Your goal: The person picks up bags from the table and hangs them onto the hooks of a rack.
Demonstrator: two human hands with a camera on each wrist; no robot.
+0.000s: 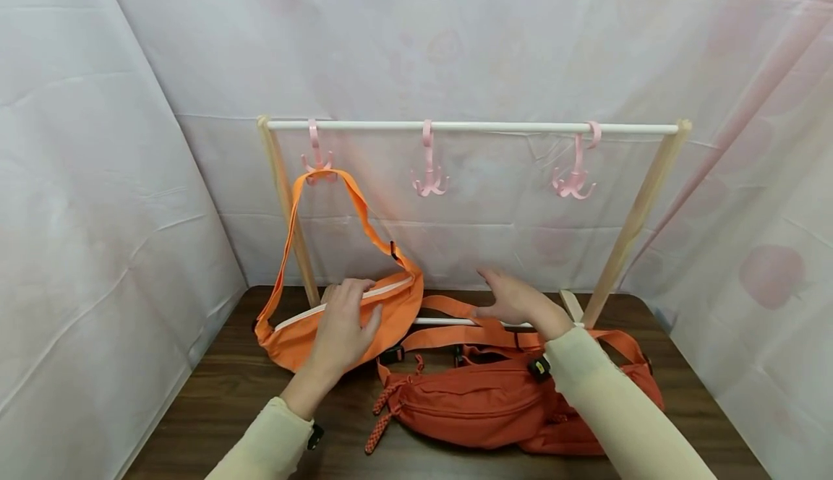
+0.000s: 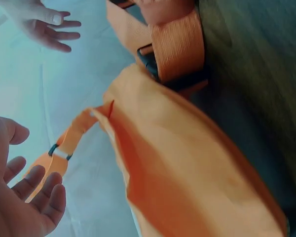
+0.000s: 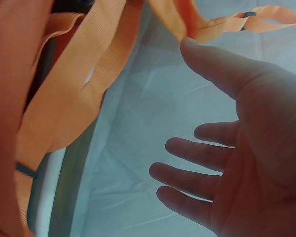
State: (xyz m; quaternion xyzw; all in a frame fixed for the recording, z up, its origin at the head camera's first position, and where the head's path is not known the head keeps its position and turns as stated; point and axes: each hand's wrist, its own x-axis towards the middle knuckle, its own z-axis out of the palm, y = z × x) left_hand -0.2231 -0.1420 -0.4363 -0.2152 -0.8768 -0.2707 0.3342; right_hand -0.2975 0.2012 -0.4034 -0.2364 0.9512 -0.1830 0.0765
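Observation:
A bright orange waist bag (image 1: 390, 317) hangs by its strap from the left pink hook (image 1: 315, 158), its body low over the table. My left hand (image 1: 346, 324) is in front of that bag, fingers relaxed and spread; the left wrist view shows the same hand (image 2: 24, 187) with nothing in its grasp. My right hand (image 1: 517, 301) hovers above the straps of a rust-red waist bag (image 1: 468, 400), and in the right wrist view its fingers (image 3: 197, 153) are extended and hold nothing. The red bag lies on the table, partly covered by my right sleeve.
A white rail (image 1: 494, 127) on wooden posts (image 1: 634, 227) carries a middle pink hook (image 1: 429, 169) and a right pink hook (image 1: 575, 176), both bare. The dark wooden table (image 1: 215, 393) meets pale fabric walls (image 1: 488, 46) at the back and sides.

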